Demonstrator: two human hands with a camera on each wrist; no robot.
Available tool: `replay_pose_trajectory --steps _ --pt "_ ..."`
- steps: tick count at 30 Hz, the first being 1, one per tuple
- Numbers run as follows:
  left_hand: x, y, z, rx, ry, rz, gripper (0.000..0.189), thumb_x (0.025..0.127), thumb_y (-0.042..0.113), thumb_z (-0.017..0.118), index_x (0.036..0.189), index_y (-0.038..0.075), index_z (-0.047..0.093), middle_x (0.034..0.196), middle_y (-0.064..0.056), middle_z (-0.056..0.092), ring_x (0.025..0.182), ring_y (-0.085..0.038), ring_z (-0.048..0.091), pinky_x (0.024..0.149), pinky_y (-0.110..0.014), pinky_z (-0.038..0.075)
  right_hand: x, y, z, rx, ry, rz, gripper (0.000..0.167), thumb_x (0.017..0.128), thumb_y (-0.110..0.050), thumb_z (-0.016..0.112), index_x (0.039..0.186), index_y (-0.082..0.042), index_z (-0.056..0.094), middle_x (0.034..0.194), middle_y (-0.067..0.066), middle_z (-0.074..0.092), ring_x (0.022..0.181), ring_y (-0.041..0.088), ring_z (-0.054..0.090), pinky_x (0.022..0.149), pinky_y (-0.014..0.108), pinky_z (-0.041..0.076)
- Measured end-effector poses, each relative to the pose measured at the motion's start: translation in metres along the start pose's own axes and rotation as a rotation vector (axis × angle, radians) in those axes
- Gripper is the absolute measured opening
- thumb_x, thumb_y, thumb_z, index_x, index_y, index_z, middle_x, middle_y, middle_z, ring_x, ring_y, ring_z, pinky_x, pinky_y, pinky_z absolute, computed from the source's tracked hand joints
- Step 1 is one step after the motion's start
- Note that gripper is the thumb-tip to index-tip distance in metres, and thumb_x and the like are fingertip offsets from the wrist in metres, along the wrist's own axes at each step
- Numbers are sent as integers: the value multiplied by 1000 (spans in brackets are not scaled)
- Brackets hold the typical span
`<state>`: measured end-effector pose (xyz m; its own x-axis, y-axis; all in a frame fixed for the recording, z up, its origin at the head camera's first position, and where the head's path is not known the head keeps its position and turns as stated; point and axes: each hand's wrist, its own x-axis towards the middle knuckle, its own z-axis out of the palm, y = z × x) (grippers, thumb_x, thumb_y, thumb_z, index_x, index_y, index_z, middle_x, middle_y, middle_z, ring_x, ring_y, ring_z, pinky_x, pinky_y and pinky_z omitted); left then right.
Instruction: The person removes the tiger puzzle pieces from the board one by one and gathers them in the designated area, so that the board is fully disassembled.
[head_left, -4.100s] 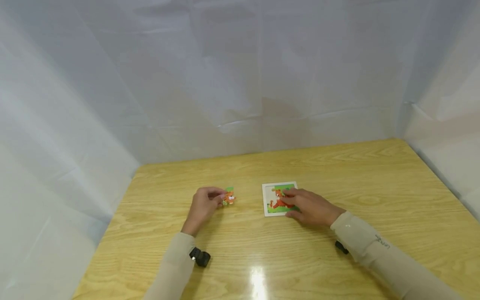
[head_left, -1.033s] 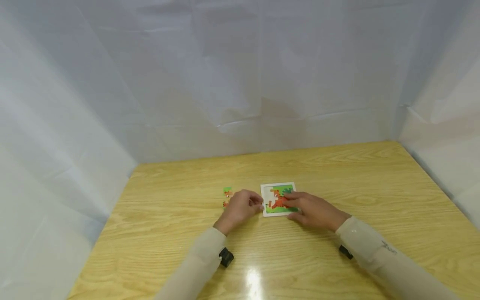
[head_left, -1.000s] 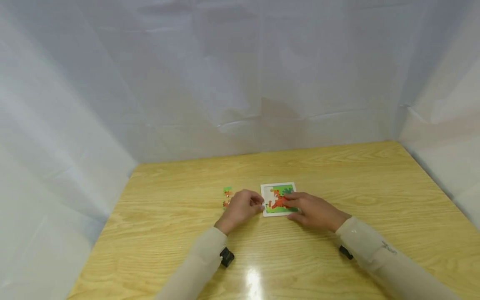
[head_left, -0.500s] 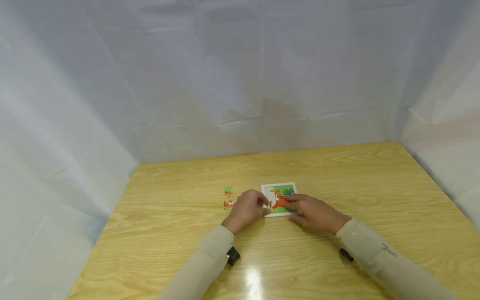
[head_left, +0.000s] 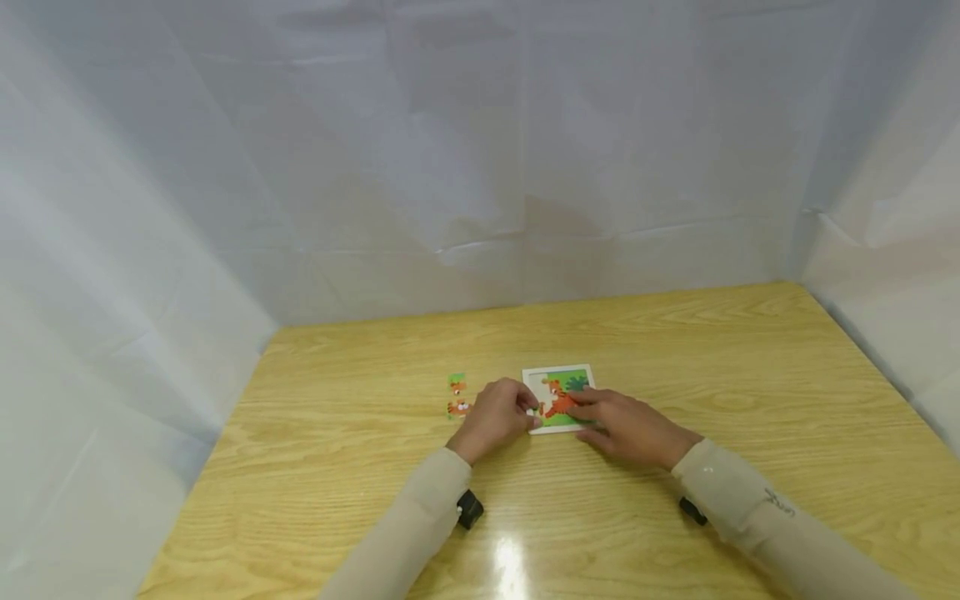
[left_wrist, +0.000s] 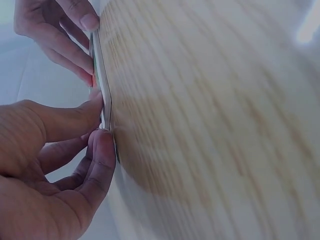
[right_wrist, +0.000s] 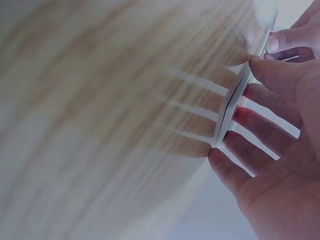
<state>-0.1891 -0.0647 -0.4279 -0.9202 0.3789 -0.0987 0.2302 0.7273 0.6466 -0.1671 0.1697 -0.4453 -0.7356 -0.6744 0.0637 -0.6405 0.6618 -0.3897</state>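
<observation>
A small square jigsaw puzzle in a white frame (head_left: pixel 557 367) lies on the table, its picture a red-orange tiger on green. Its upper left part shows bare pale backing. My left hand (head_left: pixel 495 418) pinches with curled fingers and thumb at the frame's lower left corner; I cannot tell whether it grips a piece or the rim. My right hand (head_left: pixel 626 427) rests on the puzzle's right side, fingers spread and fairly straight, thumb at the near edge. In the right wrist view its fingertips (right_wrist: pixel 243 114) lie along the frame. Left of my left hand lie loose puzzle pieces: a green-and-orange one (head_left: pixel 457 383) and one with a face (head_left: pixel 458 408).
The wood-grain table (head_left: pixel 360 375) extends around the puzzle, with white sheeting (head_left: pixel 420 192) hanging behind it and at both sides. A dark wrist camera (head_left: pixel 469 509) sits under the left sleeve, another (head_left: pixel 693 510) under the right.
My left hand has moved right from the loose pieces to the frame's left edge, then slightly further in over its lower left corner. My right hand stays on the puzzle.
</observation>
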Motion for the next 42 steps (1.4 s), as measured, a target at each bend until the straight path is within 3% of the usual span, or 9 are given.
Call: replay_pose_trajectory --steps 15,42 --pt "1 -4 3 -45 14 -13 13 85 6 82 96 5 76 85 0 68 76 -11 60 71 -29 52 2 -3 -4 8 -36 32 40 100 -18 66 133 4 63 146 22 53 131 43 51 103 56 44" --pt "-2 -6 5 -77 60 36 14 84 2 82 95 4 75 90 -5 71 76 -10 63 70 -27 54 3 -4 -3 24 -20 17 41 99 -15 67 134 5 62 145 21 54 130 42 52 102 55 46"
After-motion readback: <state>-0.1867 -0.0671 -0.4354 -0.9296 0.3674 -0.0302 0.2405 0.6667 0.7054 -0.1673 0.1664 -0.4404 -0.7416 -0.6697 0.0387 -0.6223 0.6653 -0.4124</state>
